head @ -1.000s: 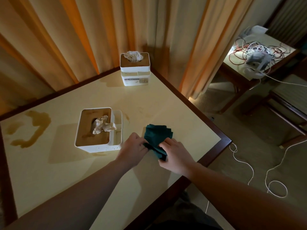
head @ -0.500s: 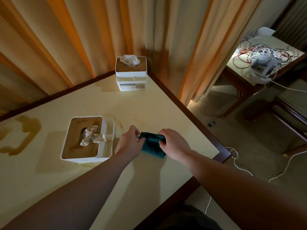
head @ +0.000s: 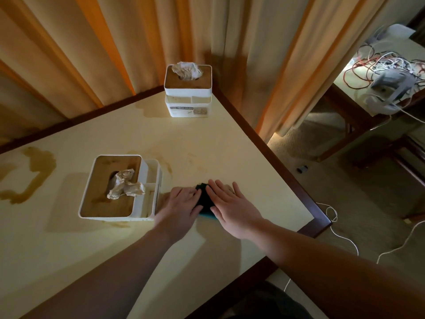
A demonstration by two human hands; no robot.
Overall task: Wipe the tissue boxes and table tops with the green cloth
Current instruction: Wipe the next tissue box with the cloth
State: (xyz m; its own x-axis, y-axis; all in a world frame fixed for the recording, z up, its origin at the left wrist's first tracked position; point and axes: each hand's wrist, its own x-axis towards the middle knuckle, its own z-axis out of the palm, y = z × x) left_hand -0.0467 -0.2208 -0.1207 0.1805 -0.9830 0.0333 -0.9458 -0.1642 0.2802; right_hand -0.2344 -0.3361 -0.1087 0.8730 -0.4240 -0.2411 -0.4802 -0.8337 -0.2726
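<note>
On table [head: 230, 143], L hand [head: 181, 203] & R hand [head: 232, 208] press flat, fingers straight, on green cloth [head: 203, 200].

- Dim, warm light is falling across the tabletop [head: 218, 143], leaving the forearms in deep shadow
- A brighter patch is glowing on the side table [head: 358, 72] at the right
- The near tissue box [head: 119, 187] is casting a soft shadow leftward
- Straight edges are bowing toward the corners, and the hands are showing slight blur
</note>
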